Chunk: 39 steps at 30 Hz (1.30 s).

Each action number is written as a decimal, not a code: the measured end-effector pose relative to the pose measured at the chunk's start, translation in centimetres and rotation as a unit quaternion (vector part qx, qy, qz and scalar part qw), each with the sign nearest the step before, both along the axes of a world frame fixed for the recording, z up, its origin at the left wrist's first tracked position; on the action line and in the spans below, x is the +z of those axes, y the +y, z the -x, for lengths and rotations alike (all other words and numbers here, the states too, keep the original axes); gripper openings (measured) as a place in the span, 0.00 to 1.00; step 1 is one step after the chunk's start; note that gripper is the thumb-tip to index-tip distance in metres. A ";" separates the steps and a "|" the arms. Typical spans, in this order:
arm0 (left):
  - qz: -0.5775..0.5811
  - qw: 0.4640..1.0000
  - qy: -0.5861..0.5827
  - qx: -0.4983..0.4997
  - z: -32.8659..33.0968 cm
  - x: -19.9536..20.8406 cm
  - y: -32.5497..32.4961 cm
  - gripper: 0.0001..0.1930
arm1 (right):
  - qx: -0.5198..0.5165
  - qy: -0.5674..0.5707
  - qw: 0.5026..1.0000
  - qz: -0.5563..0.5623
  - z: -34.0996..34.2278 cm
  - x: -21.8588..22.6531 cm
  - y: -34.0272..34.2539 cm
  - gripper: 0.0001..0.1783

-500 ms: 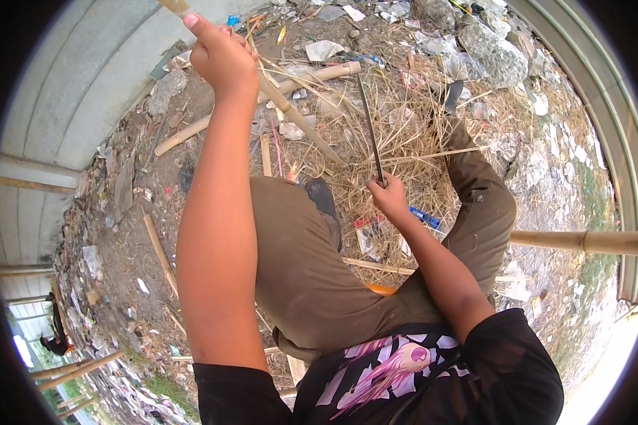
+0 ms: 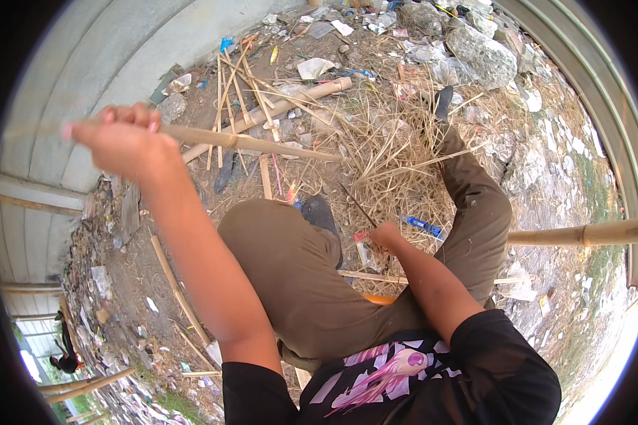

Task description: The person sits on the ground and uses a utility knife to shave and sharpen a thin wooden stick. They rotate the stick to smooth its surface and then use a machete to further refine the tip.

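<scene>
The left hand (image 2: 124, 138) is raised and closed around a bamboo strip (image 2: 262, 145), whose long axis runs from that fist rightward and slightly down. The right hand (image 2: 386, 234), lower, grips a thin dark blade (image 2: 356, 205) pointing up-left toward the strip's far end.

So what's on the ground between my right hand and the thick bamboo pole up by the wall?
Head view: dry straw and thin bamboo splints lie between the right hand and the pole.

Tan bamboo strip (image 2: 248, 142), olive-brown trousers (image 2: 298, 276) — black shirt (image 2: 475, 375) with pink-and-white print, blue pen (image 2: 423, 225).
</scene>
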<state>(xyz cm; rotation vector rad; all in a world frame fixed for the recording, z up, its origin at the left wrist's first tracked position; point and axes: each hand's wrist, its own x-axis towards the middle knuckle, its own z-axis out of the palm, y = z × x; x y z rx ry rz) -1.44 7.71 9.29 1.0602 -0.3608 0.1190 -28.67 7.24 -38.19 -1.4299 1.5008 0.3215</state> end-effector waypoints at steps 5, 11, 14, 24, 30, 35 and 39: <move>0.085 0.996 0.000 -0.018 1.4 0.7 1.9 0.29 | 0.160 -0.019 0.979 0.123 2.0 -3.0 1.6 0.28; 0.021 0.999 -0.020 -0.039 -1.6 -0.5 2.6 0.20 | 0.129 0.040 0.990 0.026 0.8 6.0 -1.8 0.27; 0.070 0.995 0.026 -0.062 -4.5 -0.7 3.9 0.17 | -0.023 0.148 0.973 0.176 2.3 6.6 -4.7 0.22; 0.155 0.986 0.045 0.035 -7.4 -1.0 5.6 0.15 | -0.043 0.208 0.968 0.137 6.0 0.2 -1.7 0.27; 0.221 0.970 0.104 0.020 -8.8 -1.8 6.6 0.19 | 0.043 0.287 0.942 0.166 6.2 2.9 -1.6 0.22; 0.255 0.963 0.085 -0.011 -9.1 -1.8 6.0 0.24 | 0.032 0.236 0.965 0.114 6.1 1.3 -2.2 0.19; 0.176 0.984 -0.009 -0.012 -7.5 -1.9 5.5 0.28 | 0.034 0.213 0.971 0.100 5.8 2.7 -2.7 0.20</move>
